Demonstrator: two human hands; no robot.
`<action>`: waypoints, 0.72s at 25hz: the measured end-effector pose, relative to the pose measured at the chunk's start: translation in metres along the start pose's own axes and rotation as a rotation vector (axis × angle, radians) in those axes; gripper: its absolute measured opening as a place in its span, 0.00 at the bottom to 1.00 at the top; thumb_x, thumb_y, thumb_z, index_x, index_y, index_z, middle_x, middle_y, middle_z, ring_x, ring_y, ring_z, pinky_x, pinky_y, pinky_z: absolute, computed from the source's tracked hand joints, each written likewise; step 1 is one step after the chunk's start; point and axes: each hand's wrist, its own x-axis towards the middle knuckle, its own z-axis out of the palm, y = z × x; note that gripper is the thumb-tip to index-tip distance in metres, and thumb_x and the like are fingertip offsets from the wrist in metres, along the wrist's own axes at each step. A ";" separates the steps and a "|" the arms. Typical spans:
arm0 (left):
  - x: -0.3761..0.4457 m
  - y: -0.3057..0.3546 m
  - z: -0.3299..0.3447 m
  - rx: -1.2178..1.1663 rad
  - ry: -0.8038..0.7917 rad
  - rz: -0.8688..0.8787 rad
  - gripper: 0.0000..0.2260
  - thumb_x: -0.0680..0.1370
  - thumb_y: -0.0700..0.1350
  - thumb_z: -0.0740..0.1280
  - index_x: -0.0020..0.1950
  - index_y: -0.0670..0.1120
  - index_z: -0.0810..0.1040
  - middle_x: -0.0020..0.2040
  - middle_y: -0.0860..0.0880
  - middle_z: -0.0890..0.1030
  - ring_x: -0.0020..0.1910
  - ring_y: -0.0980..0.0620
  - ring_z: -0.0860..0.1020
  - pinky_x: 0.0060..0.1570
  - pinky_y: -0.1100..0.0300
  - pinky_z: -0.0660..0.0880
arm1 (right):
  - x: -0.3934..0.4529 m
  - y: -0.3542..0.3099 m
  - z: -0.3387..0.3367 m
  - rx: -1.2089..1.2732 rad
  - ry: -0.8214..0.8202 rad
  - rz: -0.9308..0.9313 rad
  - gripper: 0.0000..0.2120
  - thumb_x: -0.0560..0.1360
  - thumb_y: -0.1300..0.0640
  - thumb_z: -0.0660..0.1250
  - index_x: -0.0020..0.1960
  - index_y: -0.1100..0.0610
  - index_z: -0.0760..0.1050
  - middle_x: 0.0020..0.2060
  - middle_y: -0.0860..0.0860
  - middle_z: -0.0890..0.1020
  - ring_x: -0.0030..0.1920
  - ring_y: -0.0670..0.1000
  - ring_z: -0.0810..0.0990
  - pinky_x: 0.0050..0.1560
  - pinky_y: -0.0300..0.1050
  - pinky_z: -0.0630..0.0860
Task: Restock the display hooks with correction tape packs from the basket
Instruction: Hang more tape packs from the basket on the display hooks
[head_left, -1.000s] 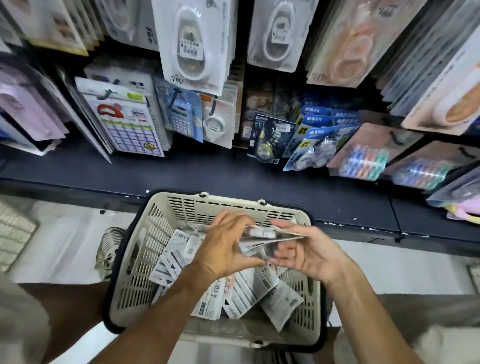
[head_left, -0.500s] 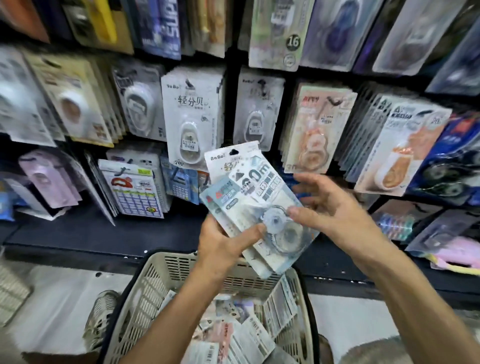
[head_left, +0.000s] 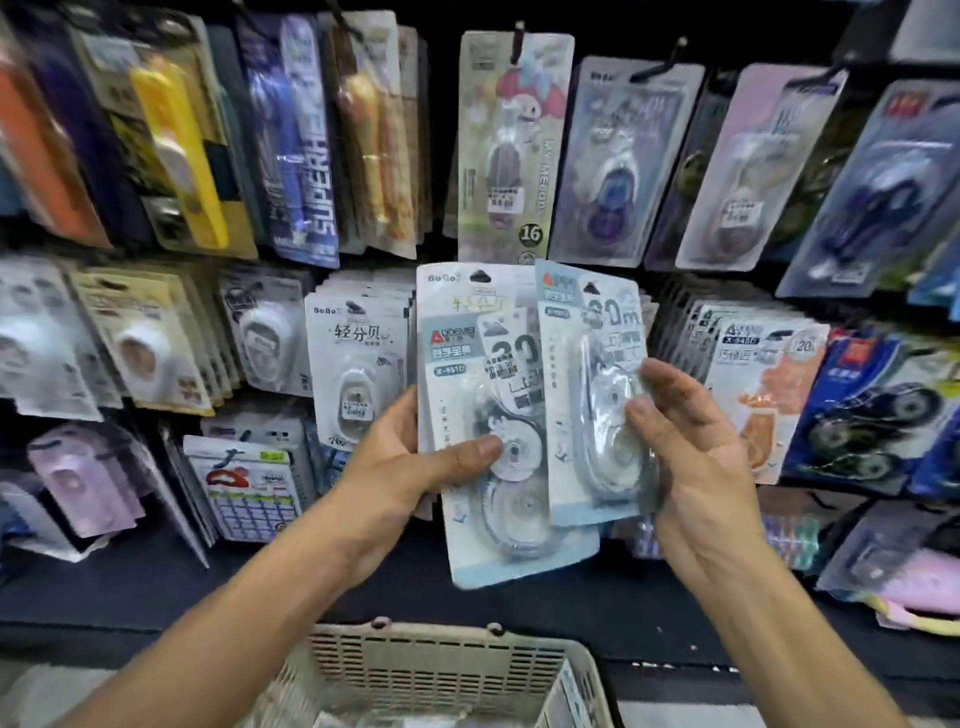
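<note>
Head view: our left hand (head_left: 400, 462) grips stacked packs (head_left: 498, 415), our right hand (head_left: 691, 441) pinches a correction tape pack (head_left: 592, 400) upright, hang-hole at twelve o'clock; display hooks (head_left: 519, 41) beyond, basket (head_left: 441, 670) at six.

Two bare forearms, no sleeves or wrist wear visible, left hand (head_left: 400, 457), right hand (head_left: 696, 447), short fingernails

Setting: retail shop, stationery aisle. Evidence: dark display wall (head_left: 727, 31) with carded blister packs hung in dense rows on hooks; one pack (head_left: 511, 150) on it carries a barcode sticker and a round "16" price tag. Below the wall, a beige plastic shopping basket (head_left: 441, 670).
</note>
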 end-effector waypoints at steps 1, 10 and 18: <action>0.003 0.004 -0.004 0.007 0.008 0.012 0.32 0.59 0.44 0.81 0.63 0.51 0.79 0.57 0.47 0.87 0.55 0.47 0.85 0.47 0.56 0.83 | 0.003 -0.001 -0.005 -0.028 0.080 -0.018 0.12 0.68 0.58 0.76 0.51 0.48 0.85 0.48 0.43 0.87 0.49 0.44 0.85 0.46 0.34 0.80; 0.009 0.003 -0.005 -0.028 0.149 0.041 0.27 0.64 0.43 0.81 0.61 0.51 0.81 0.56 0.49 0.87 0.54 0.48 0.86 0.50 0.55 0.81 | -0.007 -0.002 -0.009 -0.990 0.079 -0.117 0.28 0.76 0.35 0.67 0.72 0.44 0.69 0.70 0.39 0.69 0.71 0.43 0.69 0.70 0.42 0.67; 0.005 -0.001 0.008 -0.099 0.240 0.002 0.21 0.69 0.54 0.75 0.61 0.54 0.82 0.57 0.51 0.87 0.58 0.48 0.85 0.58 0.47 0.80 | -0.039 0.016 0.022 -0.243 -0.182 0.143 0.35 0.69 0.55 0.79 0.69 0.38 0.67 0.50 0.53 0.87 0.42 0.53 0.86 0.28 0.44 0.79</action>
